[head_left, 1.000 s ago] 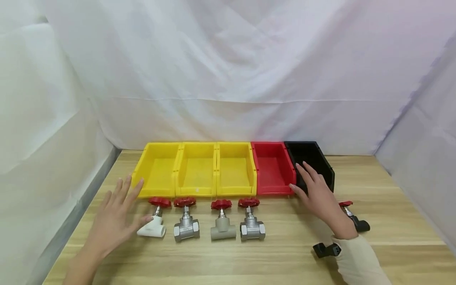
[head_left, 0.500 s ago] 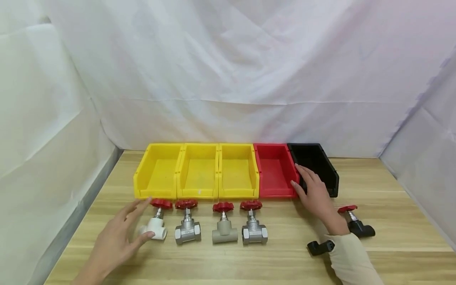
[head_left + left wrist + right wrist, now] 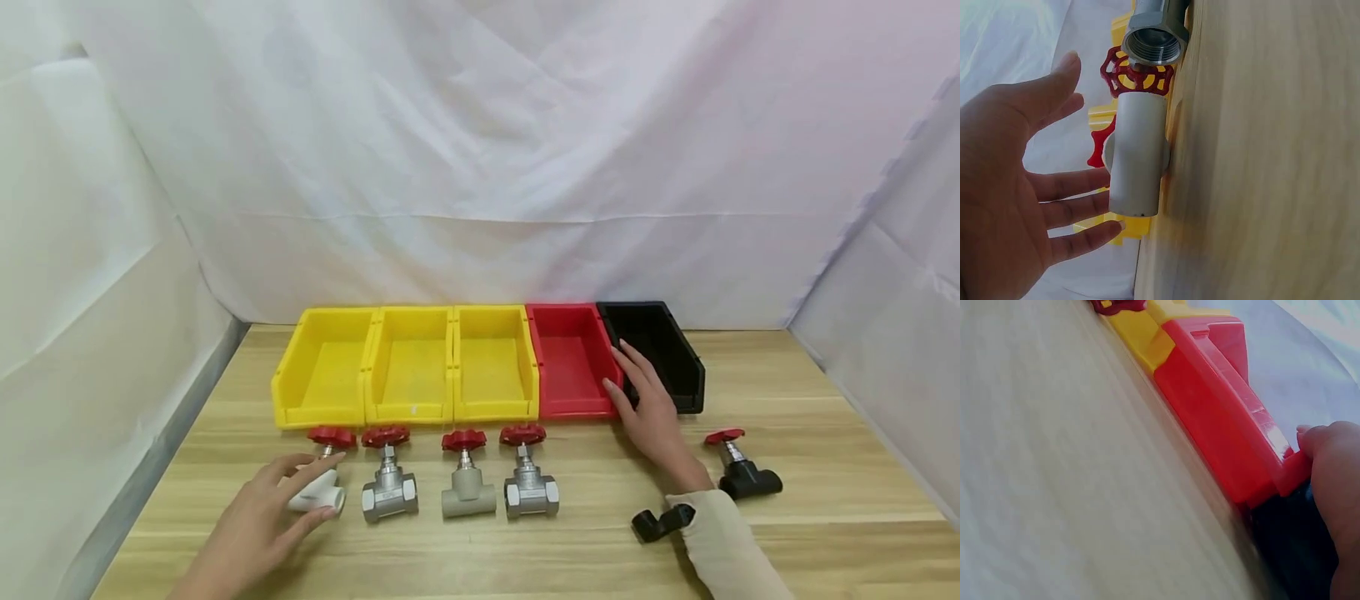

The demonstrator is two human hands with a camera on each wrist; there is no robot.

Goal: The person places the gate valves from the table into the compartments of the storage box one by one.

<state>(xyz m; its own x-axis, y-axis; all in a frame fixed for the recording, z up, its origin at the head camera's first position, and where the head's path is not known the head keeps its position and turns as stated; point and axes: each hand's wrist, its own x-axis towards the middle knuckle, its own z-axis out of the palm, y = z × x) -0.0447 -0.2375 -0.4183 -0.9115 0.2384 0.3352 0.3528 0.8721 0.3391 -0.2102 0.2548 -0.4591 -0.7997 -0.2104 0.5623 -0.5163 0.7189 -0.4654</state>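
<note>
Several left fingers (image 3: 1077, 210) beside a smooth white plastic tube-bodied valve (image 3: 1136, 156)

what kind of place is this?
Probably a staged tabletop sorting station, not a shop floor: white cloth hangs around a wood-grain tabletop, with a row of open bins and red-topped valves set out nearer the camera.

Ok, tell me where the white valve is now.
In the head view, the white valve lies left of centre, by the left hand, left of a steel valve and in front of the leftmost yellow bin.
</note>
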